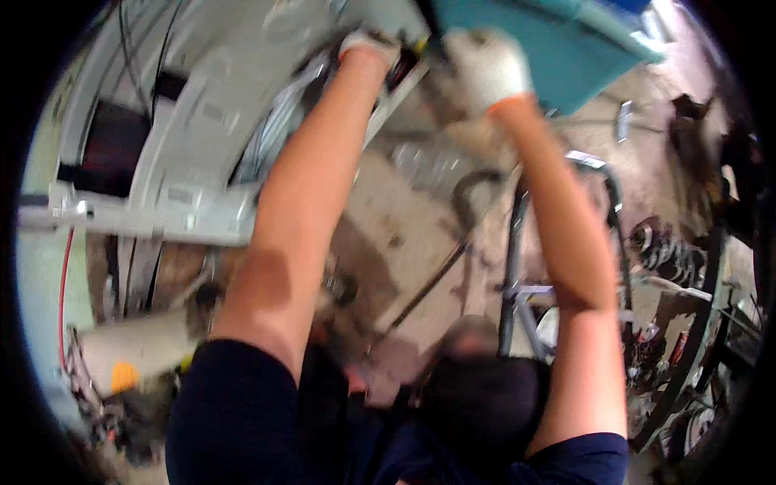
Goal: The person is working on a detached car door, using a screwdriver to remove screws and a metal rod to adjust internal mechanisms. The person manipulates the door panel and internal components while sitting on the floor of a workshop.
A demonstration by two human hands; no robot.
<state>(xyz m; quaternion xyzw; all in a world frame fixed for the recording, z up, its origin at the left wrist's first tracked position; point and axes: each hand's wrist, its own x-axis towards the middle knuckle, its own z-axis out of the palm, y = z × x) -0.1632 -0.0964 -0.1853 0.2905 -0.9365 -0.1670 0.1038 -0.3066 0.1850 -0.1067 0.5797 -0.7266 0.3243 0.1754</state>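
My left hand (373, 48), in a white work glove with an orange cuff, reaches to the edge of a pale vehicle body (214, 105). Its fingers are mostly hidden, close to dark parts at that edge. My right hand (495, 71), in a matching glove, is blurred and appears closed. Against its finger side lies the lower end of a dark bar (431, 20) that runs up out of view. What the fingers hold is not clear. A teal box-like object (558, 52) stands just beyond and right of this hand.
A dark tubular metal frame (512, 267) stands under my right forearm. On the floor lie clear plastic (428, 166) and a long rod (428, 283). A coil spring (667, 255) sits among metal parts at the right. A pale cylinder (145, 352) lies at the lower left.
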